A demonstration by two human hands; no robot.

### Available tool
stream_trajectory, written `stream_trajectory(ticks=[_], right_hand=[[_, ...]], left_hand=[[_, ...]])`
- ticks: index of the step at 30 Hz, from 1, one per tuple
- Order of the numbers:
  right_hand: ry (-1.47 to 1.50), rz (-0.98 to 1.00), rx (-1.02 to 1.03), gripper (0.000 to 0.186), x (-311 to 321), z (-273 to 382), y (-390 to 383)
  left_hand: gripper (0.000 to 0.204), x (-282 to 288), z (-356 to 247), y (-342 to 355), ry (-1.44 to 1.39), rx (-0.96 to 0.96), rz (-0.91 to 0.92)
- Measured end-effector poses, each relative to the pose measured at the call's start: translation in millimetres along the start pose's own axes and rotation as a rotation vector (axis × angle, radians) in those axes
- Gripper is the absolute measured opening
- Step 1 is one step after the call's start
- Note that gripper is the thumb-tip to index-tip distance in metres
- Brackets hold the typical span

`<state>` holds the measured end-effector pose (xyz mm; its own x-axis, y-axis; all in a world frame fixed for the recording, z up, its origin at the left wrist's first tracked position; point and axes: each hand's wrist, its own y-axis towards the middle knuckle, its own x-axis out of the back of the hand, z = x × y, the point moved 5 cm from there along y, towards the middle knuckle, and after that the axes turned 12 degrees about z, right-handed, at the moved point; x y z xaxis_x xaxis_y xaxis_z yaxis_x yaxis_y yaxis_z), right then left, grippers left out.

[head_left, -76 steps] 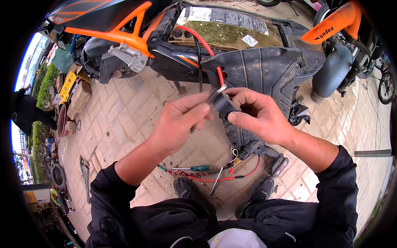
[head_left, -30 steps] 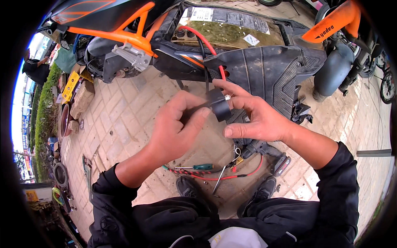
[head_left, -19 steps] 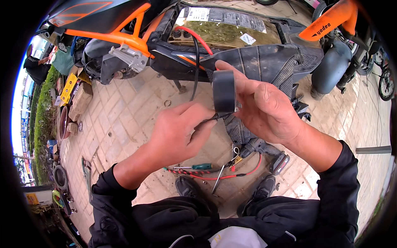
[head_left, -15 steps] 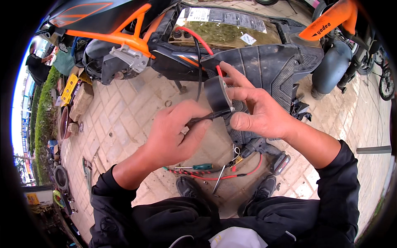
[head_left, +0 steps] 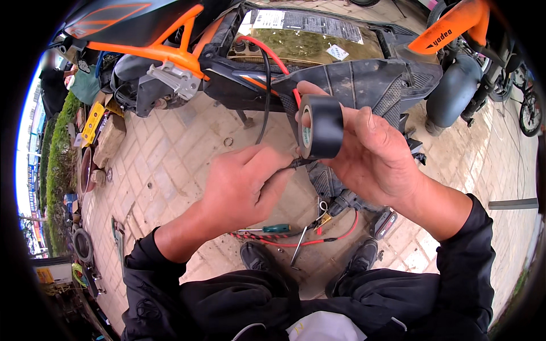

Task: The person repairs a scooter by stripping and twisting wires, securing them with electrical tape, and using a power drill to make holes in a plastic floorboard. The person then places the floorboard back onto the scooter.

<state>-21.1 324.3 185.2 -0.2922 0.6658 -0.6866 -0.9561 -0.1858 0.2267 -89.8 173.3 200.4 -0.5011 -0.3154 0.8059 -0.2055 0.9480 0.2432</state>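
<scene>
My right hand (head_left: pixel 378 150) holds a roll of black electrical tape (head_left: pixel 327 126), its cardboard core turned to the left. Pinched in my left hand (head_left: pixel 244 181) is a black cable end (head_left: pixel 298 163), just under the roll; my fingers hide most of it. The roll sits right against the cable, and the tape between them is hard to make out. A red cable (head_left: pixel 273 52) runs down from the orange and black scooter (head_left: pixel 335 85) to behind the roll. Beside it a black cable (head_left: pixel 267 96) hangs down behind my left hand.
On the paving below lie a cordless drill (head_left: pixel 364 213), a green-handled screwdriver (head_left: pixel 276 228), a metal rod (head_left: pixel 298 248) and a looped red cable (head_left: pixel 341 233). Pliers (head_left: pixel 118 233) lie at the left. A battery (head_left: pixel 307 45) sits in the scooter's floor. Another person (head_left: pixel 54 85) is at the far left.
My right hand has turned the tape roll over so its core side now faces left, and its grip has shifted to the roll's right side. My left hand keeps its pinch.
</scene>
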Motion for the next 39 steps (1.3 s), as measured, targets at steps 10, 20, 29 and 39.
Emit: stream_trajectory(ticks=[10, 20, 29, 39], right_hand=[[-1.279, 0.082, -0.104, 0.034, 17.4, 4.9, -13.4], [-0.452, 0.016, -0.117, 0.073, 20.3, 5.9, 1.9], [-0.616, 0.222, -0.129, 0.059, 20.0, -5.7, -18.4], [-1.140, 0.094, 0.008, 0.062, 35.7, 12.3, 5.8]], left_hand=[[0.013, 3.9, 15.2, -9.5, -0.258, 0.181, -0.165], [0.012, -1.8, 2.1, 1.9, -0.025, -0.059, 0.049], [0.015, 0.2, 23.5, -8.7, -0.238, 0.250, -0.137], [0.009, 2.7, 14.2, -3.0, -0.341, 0.148, -0.030]])
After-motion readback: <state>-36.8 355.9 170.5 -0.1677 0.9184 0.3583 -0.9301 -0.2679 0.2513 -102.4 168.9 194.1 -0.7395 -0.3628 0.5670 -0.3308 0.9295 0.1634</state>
